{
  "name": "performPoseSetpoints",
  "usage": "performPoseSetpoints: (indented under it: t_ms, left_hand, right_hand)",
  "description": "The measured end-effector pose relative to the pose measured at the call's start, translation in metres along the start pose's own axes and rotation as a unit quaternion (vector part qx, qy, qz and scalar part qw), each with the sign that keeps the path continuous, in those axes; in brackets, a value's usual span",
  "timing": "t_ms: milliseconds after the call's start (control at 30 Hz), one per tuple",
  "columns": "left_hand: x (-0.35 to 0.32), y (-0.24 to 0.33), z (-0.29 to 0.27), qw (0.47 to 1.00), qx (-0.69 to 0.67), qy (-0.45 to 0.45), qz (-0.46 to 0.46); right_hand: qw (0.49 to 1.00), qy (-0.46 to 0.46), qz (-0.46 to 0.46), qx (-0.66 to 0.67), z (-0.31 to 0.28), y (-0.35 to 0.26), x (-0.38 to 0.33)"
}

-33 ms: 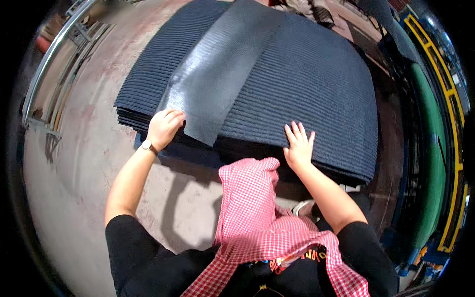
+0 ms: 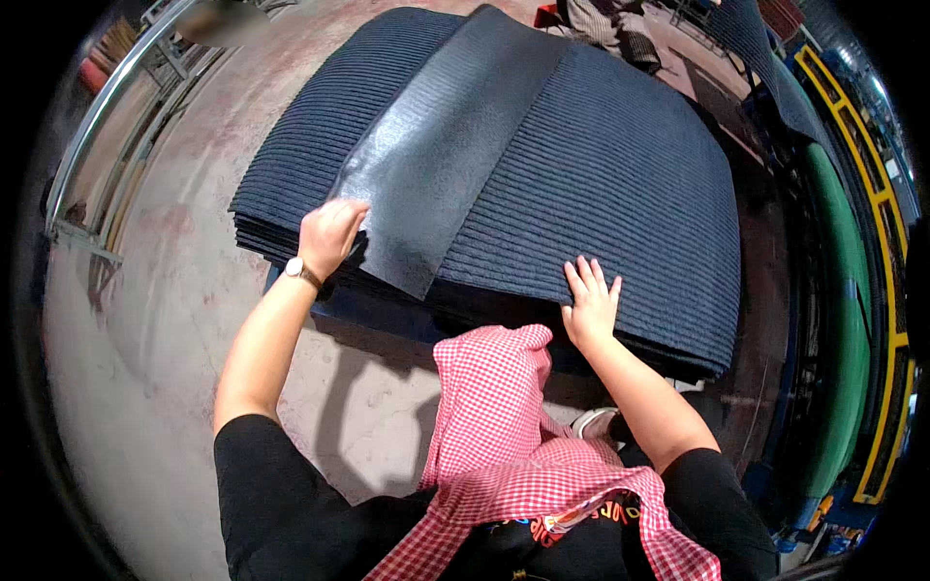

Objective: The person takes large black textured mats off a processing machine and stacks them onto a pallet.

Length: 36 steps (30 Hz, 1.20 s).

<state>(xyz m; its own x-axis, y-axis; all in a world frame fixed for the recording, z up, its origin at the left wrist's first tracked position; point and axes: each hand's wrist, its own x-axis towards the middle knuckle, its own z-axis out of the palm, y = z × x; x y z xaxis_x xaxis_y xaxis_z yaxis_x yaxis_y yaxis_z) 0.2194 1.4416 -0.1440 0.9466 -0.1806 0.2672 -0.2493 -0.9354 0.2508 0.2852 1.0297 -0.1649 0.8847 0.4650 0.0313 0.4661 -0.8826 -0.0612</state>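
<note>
A thick stack of dark blue-grey ribbed mats [image 2: 620,174] lies in front of me. Across it, from the near edge to the far edge, runs a band of smooth, shiny black sheet [image 2: 426,165], like a mat's backing turned upward. My left hand [image 2: 330,235] is closed on the near left corner of this sheet; the fingertips are partly hidden. To the right, my right hand [image 2: 591,302] rests flat on the ribbed top near the front edge, fingers stretched out and holding nothing.
A metal rail frame [image 2: 102,121] stands at the left. On the right are a long green roll [image 2: 838,320] and a yellow ladder-like frame [image 2: 883,218]. Bundled striped fabric [image 2: 610,29] lies beyond the stack. A red checked apron [image 2: 494,397] hangs in front of me.
My left hand has shifted slightly, still at the sheet's near corner. The whole view has tilted a little, so the stack sits lower. My right hand stays flat on the mat.
</note>
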Motion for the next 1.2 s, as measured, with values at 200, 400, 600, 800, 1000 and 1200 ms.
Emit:
performPoseSetpoints:
  t_ms: [200,400,600,800,1000,1200]
  left_hand:
    - [0.013,0.036,-0.002,0.961,0.093,-0.088,0.244]
    - [0.046,-0.058,-0.020,0.737,-0.188,0.498,-0.416]
    - [0.017,-0.152,-0.041,0.545,-0.203,0.589,-0.561]
    - [-0.026,-0.187,0.004,0.543,-0.288,0.560,-0.556]
    - [-0.052,-0.175,0.006,0.720,-0.139,0.353,-0.581]
    - [-0.015,-0.050,0.010,0.784,-0.006,0.205,-0.587]
  right_hand:
    - [1.000,0.014,0.003,0.000,0.002,-0.001,0.002]
    - [1.000,0.014,0.000,0.016,0.002,-0.001,0.000]
    - [1.000,0.026,0.000,-0.001,-0.001,-0.003,-0.002]
    - [1.000,0.022,0.002,-0.005,0.000,-0.004,-0.004]
    - [1.000,0.012,0.001,-0.015,0.004,-0.006,-0.004]
    - [0.997,0.067,-0.027,0.026,-0.008,0.019,-0.027]
